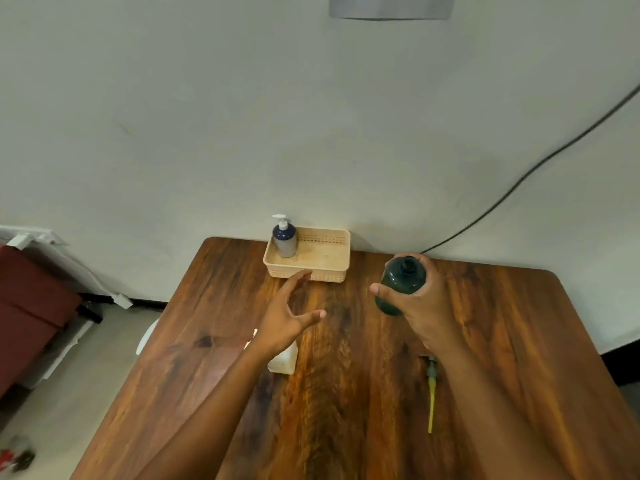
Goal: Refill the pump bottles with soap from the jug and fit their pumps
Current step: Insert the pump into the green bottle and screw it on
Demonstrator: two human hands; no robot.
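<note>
My right hand (424, 306) grips a dark green bottle (401, 282) with its neck open and no pump, held above the wooden table (346, 393). Empty, with fingers spread, my left hand (289, 315) hovers over the table's middle. Under my left wrist stands a whitish jug (284, 362), mostly hidden. A loose pump with a yellow dip tube (431, 396) lies flat on the table beside my right forearm. A blue-and-grey bottle with a white pump (284, 237) stands upright in the left corner of a beige basket (329, 271) by the wall.
The table's far edge meets a pale wall. A black cable (519, 181) runs down the wall at the right. Beyond the table's left edge there is floor with a red-brown piece of furniture (31, 313) and white strips.
</note>
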